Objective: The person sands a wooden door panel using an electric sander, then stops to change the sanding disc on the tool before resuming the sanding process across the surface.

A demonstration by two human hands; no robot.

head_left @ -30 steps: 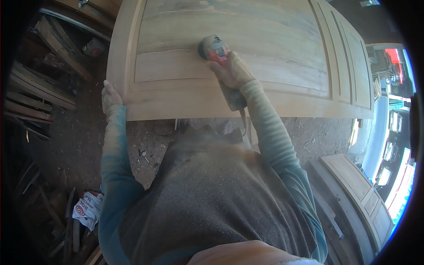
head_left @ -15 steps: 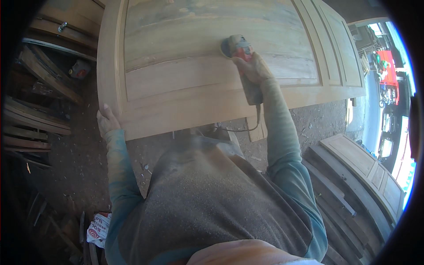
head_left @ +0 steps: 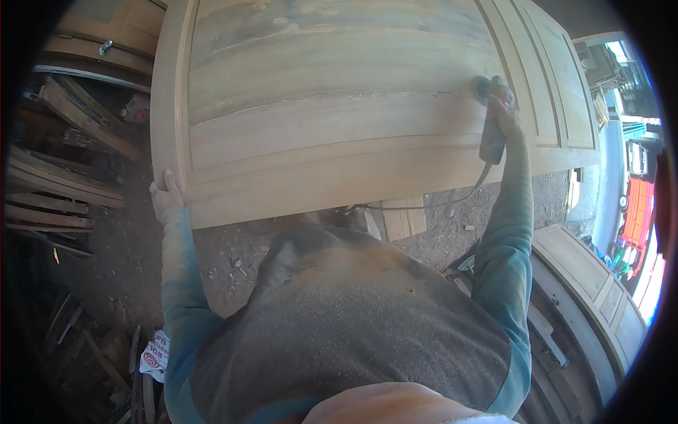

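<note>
We see the right hand [head_left: 506, 115] closed around the body of a power sander [head_left: 491, 144], which sits near the right end of the big panel in a pale wooden door [head_left: 311, 164]. The door lies flat in front of us. The tool's round disc [head_left: 482, 89] is at the panel's surface, though from this angle we can't quite tell whether it is flat or tipped. Our left hand [head_left: 167, 198] is curled around the door's edge by the near left corner, well apart from the sander. A cord [head_left: 452, 203] trails from the tool's back end, passing over a board [head_left: 405, 219] below the door. To our right rests a smaller panelled door [head_left: 575, 263]; to our left we have stacked curved boards [head_left: 67, 178] and a white bag [head_left: 153, 358].
</note>
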